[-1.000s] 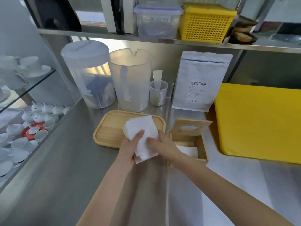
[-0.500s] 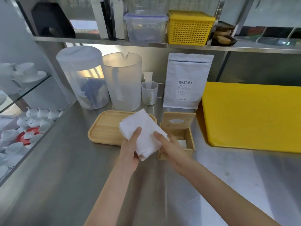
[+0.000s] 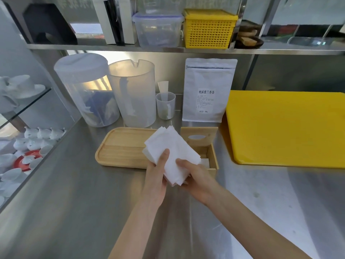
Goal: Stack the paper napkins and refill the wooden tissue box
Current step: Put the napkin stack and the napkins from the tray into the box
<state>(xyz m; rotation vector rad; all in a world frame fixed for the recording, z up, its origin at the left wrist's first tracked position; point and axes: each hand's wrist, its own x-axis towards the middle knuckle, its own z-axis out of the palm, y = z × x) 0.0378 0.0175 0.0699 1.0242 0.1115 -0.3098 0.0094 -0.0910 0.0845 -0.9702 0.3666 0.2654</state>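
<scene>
A stack of white paper napkins (image 3: 172, 152) is held tilted above the steel counter, between the wooden tray (image 3: 123, 146) and the wooden tissue box (image 3: 211, 156). My left hand (image 3: 155, 176) grips the stack's left edge, thumb on top. My right hand (image 3: 196, 176) holds its lower right edge from below. The box stands open, its lid (image 3: 198, 137) with an oval slot propped upright at the back. A few white napkins (image 3: 205, 162) lie inside the box, partly hidden by the stack.
Behind the tray stand two large translucent jugs (image 3: 132, 94), a small measuring cup (image 3: 165, 105) and a white tea pouch (image 3: 208, 90). A yellow cutting board (image 3: 285, 128) lies at the right. White teaware (image 3: 28, 141) fills the glass shelves at the left. A shelf (image 3: 168, 50) runs overhead.
Both hands have carried the napkin stack a little to the right, over the front of the tissue box. The stack has turned so its long side slants down to the right.
</scene>
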